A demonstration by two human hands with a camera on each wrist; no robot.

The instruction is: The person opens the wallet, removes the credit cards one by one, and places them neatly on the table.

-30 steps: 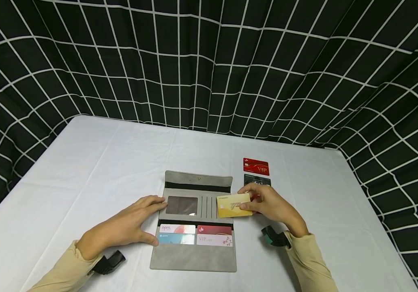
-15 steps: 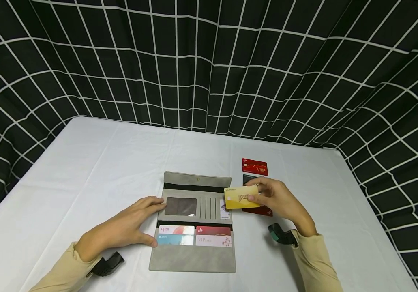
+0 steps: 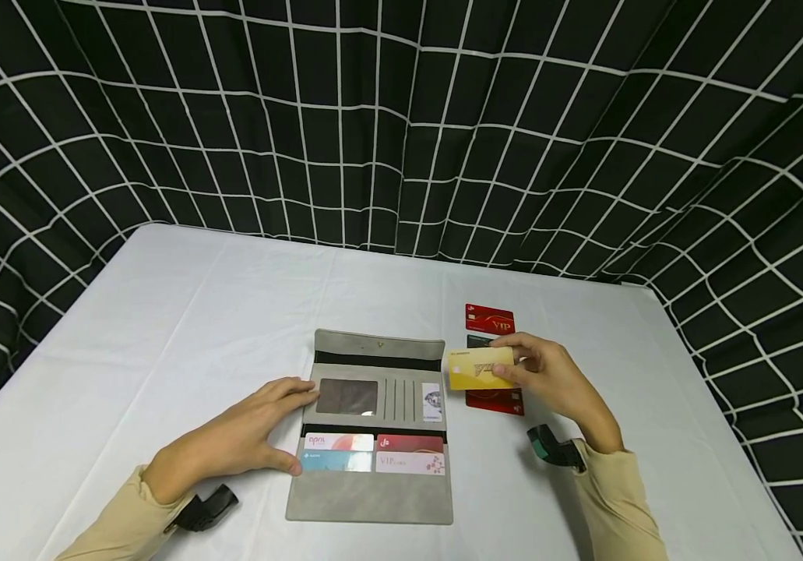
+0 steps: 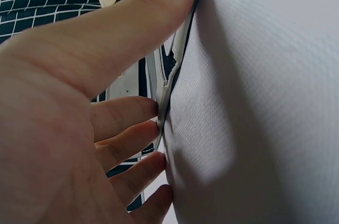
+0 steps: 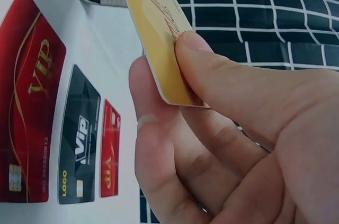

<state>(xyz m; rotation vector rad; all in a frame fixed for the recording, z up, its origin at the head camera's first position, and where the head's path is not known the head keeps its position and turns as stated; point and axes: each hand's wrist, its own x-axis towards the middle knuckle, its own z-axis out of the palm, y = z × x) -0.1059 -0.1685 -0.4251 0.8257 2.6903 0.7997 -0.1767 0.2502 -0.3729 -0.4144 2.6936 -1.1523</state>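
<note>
A grey wallet [image 3: 369, 499] lies unfolded on the white table, with several cards in its lower slots and a white card [image 3: 432, 402] in the right-hand slot of its upper panel. My left hand [image 3: 240, 436] rests at the wallet's left edge, fingers extended, thumb on the lower part. Between thumb and fingers my right hand [image 3: 555, 378] pinches a yellow VIP card [image 3: 474, 368], held up just right of the wallet. In the right wrist view the thumb presses the face of that card [image 5: 159, 33] while the fingers support its back.
Right of the wallet, a red VIP card [image 3: 489, 318], a dark card [image 5: 79, 134] and another red card [image 3: 495, 402] lie in a column, partly behind the yellow card in the head view. A black gridded curtain [image 3: 345, 117] hangs behind the table.
My right hand has carried the yellow card rightward and up, away from the wallet, uncovering the white card in the slot. The left hand stays at the wallet's edge.
</note>
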